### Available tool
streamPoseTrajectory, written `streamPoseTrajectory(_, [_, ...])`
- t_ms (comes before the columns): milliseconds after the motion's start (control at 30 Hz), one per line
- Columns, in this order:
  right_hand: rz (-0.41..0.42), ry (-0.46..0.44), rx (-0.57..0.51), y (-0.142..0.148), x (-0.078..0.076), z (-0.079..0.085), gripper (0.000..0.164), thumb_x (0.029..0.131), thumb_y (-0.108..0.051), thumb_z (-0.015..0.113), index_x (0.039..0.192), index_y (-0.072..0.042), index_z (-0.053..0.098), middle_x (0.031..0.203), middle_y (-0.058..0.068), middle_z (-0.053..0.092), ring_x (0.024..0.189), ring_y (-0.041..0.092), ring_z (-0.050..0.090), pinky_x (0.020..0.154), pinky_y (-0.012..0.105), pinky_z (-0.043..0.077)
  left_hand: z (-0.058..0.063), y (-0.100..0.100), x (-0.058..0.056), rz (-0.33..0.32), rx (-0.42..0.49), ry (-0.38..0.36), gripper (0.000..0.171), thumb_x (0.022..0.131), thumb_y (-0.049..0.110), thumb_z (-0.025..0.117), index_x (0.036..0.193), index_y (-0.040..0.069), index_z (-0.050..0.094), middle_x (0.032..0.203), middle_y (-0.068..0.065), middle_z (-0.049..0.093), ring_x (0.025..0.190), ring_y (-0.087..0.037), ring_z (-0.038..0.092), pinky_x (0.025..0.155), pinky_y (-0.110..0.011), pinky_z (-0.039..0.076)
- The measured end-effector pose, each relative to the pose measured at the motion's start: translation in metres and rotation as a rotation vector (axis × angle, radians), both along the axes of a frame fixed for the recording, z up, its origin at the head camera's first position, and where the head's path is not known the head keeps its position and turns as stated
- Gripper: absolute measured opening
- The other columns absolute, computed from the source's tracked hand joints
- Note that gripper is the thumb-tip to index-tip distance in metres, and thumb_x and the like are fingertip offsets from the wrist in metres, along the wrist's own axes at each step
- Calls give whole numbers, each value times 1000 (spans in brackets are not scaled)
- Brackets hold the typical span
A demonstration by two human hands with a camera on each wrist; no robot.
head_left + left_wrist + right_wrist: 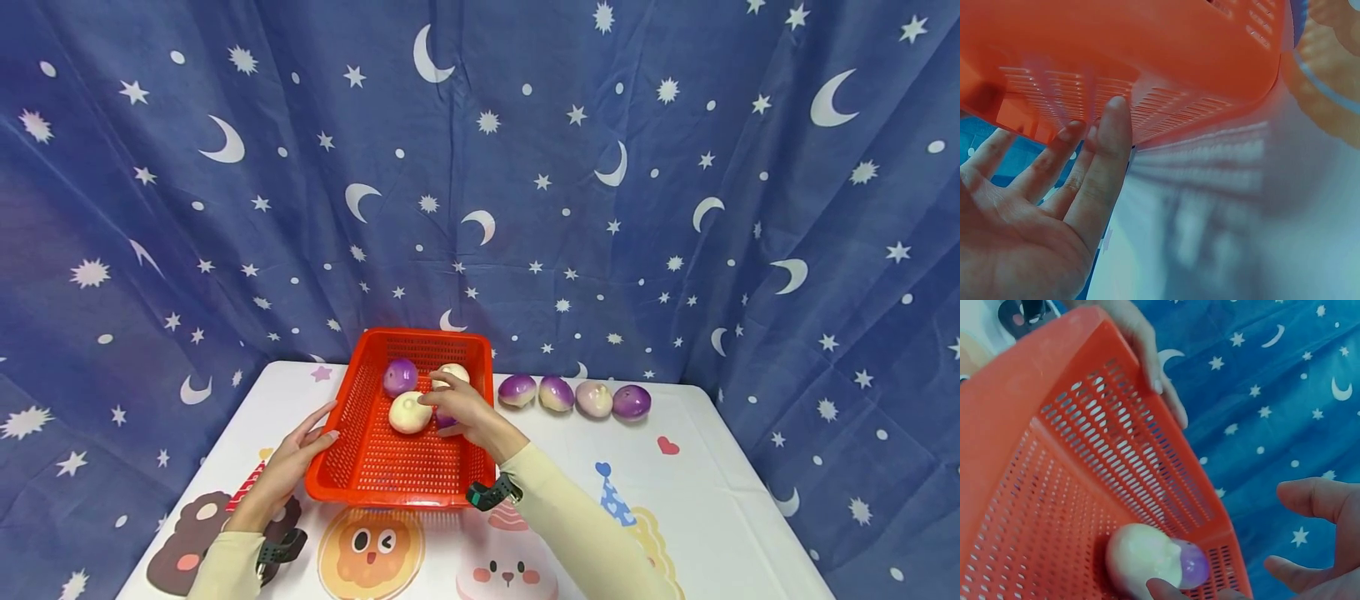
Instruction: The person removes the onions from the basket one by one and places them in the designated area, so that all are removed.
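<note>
My left hand [288, 462] is positioned at the left wall of the red perforated plastic basket [390, 500]. Its fingers are extended and spread, with fingertips contacting the wall near the rim. My right hand [474, 410] is inside the basket at the right side, fingers spread apart; I cannot tell whether any fingertip touches a turnip.

Basket contents, as visible: a purple turnip [401, 377] at the rear left; a cream turnip [408, 413] near the middle, just in front of it; a second cream turnip [452, 372] at the rear right, partly covered by my right hand; and a second purple turnip [446, 417] beneath that hand, mostly hidden.

Four turnips stand in a row to the right of the basket: two purple-and-white turnips [517, 390], a pale pinkish turnip [594, 400] and a darker purple turnip [632, 403] at the right end. All rest on the white cartoon-print tablecloth [712, 475]. A blue moon-and-star curtain [525, 250] hangs behind.
</note>
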State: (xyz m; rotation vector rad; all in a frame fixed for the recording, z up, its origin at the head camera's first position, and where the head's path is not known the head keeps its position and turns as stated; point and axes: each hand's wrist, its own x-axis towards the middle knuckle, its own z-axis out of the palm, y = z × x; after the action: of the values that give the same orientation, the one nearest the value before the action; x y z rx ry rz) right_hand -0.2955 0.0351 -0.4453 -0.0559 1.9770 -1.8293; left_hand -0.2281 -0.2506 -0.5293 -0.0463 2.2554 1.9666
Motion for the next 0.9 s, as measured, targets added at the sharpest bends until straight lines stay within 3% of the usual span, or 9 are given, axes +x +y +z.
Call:
streamPoseTrajectory(367, [-2,2,82,-19,-10,-13,66,81,-22,73,142,-19,49,155,12,36,123,39,52,89,61,52,0,0,0,-20,12,11,67,99,37,57,156,31,24,149,-23,41,116,-24,61,90,-37,58])
streamPoseTrajectory(500, [2,4,136,-26,-12,-14,69,82,-25,74,144,-19,47,147,12,45,118,33,57,89,59,52,0,1,-1,-9,19,4,67,98,38,59,155,32,25,149,-22,42,117,-27,61,90,-38,58])
streamPoseTrajectory(767, [4,-8,140,-39,-15,-22,72,83,-23,71,148,-17,41,142,12,47,117,35,57,96,64,45,-2,0,-1,13,10,0,67,97,38,59,155,33,26,150,-20,43,120,-30,59,94,-42,56])
streamPoseTrajectory(900, [12,3,156,-44,-18,-26,76,81,-21,72,150,-16,40,143,12,46,113,31,59,99,59,47,-2,0,0,15,6,-3,67,97,39,59,155,34,26,150,-20,43,121,-30,58,95,-43,55])
